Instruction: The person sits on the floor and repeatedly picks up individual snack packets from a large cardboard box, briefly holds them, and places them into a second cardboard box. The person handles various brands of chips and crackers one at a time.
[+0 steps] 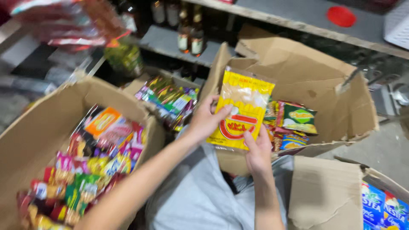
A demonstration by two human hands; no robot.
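In the head view, a yellow snack packet point(242, 111) is held upright between both hands, above the near edge of a torn cardboard box point(324, 76). The left hand point(205, 120) is closed on the packet's left edge, thumb laid across the front and fingers tucked behind. The right hand point(258, 150) is closed on the packet's lower right corner, thumb pressed on the front. Just right of the hands, green and red packets point(294, 123) are stacked inside the torn box, whose raised flaps hem in that side. Left of the left forearm, a second box point(30, 127) is filled with mixed colourful packets, its rim close beside the arm. Beyond the left hand, a smaller carton of bright sachets point(168, 100) is seen, with brown bottles point(191, 32) on a shelf behind. Below the hands, grey cloth point(200, 200) is spread, and only a narrow gap is left between the boxes.
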